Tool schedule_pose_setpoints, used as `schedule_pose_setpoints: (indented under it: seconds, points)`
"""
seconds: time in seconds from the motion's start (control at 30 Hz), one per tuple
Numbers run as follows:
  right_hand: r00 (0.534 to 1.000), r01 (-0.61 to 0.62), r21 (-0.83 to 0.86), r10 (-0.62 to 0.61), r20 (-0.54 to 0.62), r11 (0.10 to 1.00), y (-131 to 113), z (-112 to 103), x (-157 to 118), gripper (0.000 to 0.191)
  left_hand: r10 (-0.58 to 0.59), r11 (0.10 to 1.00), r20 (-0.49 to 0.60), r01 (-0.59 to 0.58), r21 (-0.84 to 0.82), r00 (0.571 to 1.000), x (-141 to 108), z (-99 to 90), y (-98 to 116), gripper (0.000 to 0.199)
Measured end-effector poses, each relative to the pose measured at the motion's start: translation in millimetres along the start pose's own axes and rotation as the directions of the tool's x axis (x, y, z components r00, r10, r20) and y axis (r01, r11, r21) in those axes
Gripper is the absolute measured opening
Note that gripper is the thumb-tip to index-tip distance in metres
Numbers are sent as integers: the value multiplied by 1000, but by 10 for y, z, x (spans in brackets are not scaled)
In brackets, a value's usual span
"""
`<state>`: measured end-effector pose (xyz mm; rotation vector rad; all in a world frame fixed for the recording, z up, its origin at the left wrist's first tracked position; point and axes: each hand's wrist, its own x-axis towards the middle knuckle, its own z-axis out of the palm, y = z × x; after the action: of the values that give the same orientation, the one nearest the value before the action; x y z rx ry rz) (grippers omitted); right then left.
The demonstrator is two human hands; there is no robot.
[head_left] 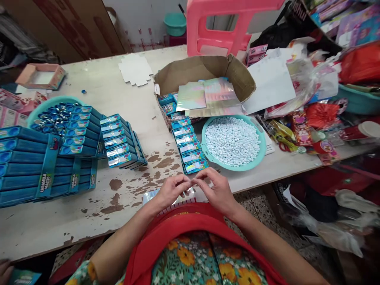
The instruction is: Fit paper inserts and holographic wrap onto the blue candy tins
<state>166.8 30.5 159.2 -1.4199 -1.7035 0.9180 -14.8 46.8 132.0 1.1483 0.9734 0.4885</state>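
Observation:
My left hand (172,190) and my right hand (219,193) meet fingertip to fingertip at the table's front edge, just before my body. Both are closed in a pinch, and whatever lies between the fingers is too small to make out. Under my left hand sits a shiny, silvery sheet or wrapper (149,195), partly covered. Just beyond my fingers runs a row of blue printed packs (190,147). To the right of that row stands a turquoise basin (262,152) full of small pale blue-white pellets (233,140).
Stacked blue boxes (20,166) and a turquoise bowl (38,107) of blue shiny pieces occupy the left. Behind the packs is a cut-down cardboard box (204,65) with iridescent cards. A pink stool (192,31) stands at the back. Another person's hand (4,271) shows lower left.

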Motion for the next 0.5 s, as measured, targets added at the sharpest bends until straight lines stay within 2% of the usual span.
schedule_pose_setpoints:
  seconds: [0.1, 0.2, 0.27, 0.37, 0.5]
  points:
    - [991, -44, -61, 36, -131, 997, 35, 73, 421, 8, -13, 1000, -101, 14, 16, 995, 224, -161, 216, 28]
    - [969, -39, -72, 20, -245, 997, 181, 185, 999, 8, 124, 988, -259, -95, 122, 958, 580, -487, 398, 22]
    - [950, -37, -64, 15, -310, 997, 293, 256, 1404, 9, 211, 972, -321, -163, 169, 923, 835, -723, 500, 22]
    - [934, -101, -90, 63, -353, 991, 451, 352, 1886, 11, 260, 957, -348, -192, 217, 901, 1180, -1000, 568, 19]
    - [933, -191, -129, 140, -330, 973, 627, 462, 2165, 12, 261, 956, -361, -188, 224, 895, 1481, -1174, 475, 16]
